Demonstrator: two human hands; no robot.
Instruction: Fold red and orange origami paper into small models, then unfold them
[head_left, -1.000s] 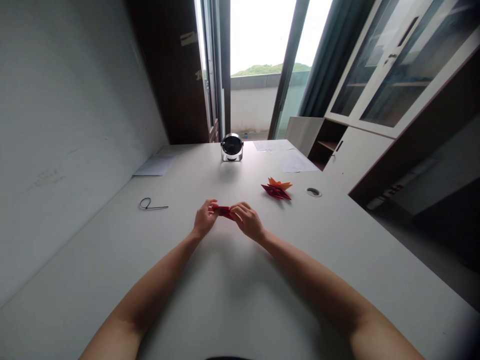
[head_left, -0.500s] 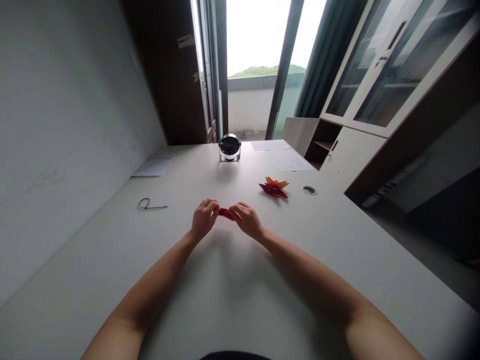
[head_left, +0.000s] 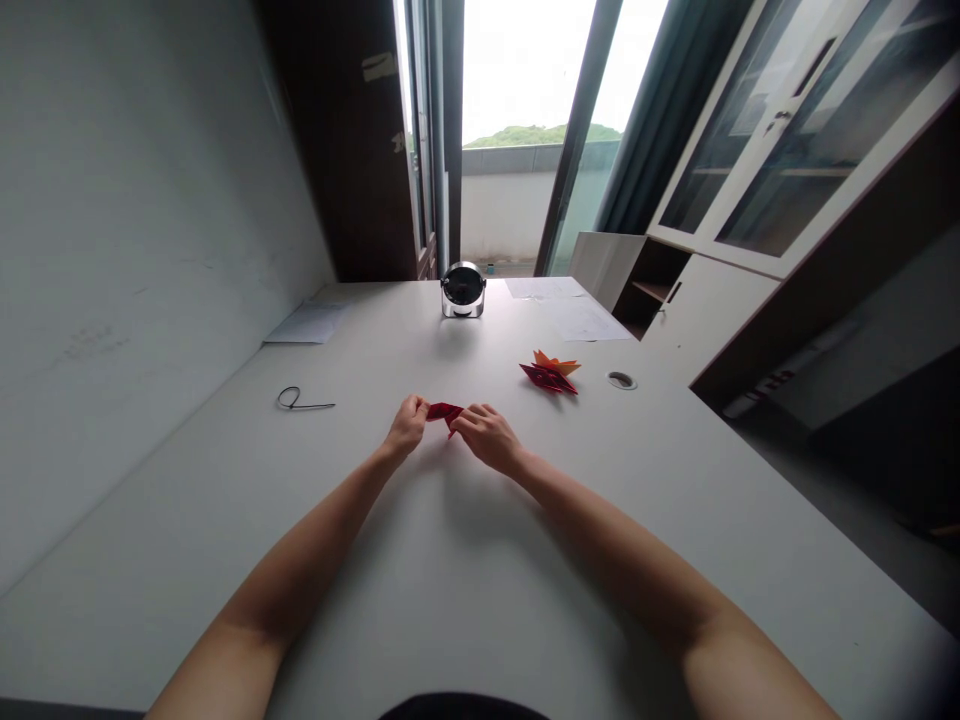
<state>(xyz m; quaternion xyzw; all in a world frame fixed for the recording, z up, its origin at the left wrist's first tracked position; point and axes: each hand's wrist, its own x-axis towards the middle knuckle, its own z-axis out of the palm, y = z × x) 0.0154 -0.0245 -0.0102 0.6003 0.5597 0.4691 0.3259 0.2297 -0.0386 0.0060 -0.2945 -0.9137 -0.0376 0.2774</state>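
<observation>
Red folded paper [head_left: 444, 411]: long axis roughly left–right, held between left hand [head_left: 408, 425] pinching its left end and right hand [head_left: 487, 436] pinching the right. A flap [head_left: 451, 428] points toward the near side, closer to the right hand.

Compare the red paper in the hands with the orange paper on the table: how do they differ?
The red paper is held by the left hand and right hand; the orange paper is held by neither. The red paper shows as a narrow, bent band, while the orange paper fans into pointed tips. Both look folded.
</observation>
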